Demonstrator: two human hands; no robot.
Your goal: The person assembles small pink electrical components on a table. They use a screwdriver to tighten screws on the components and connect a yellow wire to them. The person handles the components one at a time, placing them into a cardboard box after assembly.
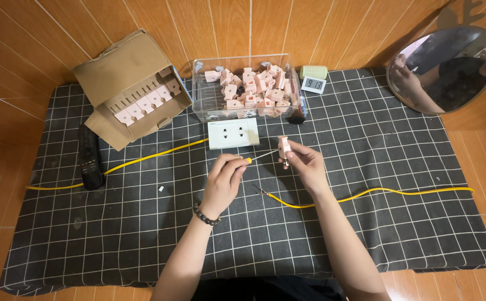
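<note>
My left hand (224, 181) grips a small screwdriver (260, 156) with a yellow handle end, its thin shaft pointing right toward a pale pink plug (283, 146). My right hand (305, 165) holds that plug upright between thumb and fingers. The screwdriver tip meets the plug's side. A yellow wire (365, 194) lies on the mat below my right hand, its stripped end (260, 190) near the middle between my wrists. A white double socket (233, 134) sits just beyond my hands, with a second yellow wire (142, 160) running left from it.
A clear plastic bin (199, 106) full of pink plugs stands behind the socket. An open cardboard box (121, 72) holds more plugs at back left. A black remote (89, 159) lies left. A small digital clock (313, 84), a green roll (314, 71) and a round mirror (449, 69) sit at back right.
</note>
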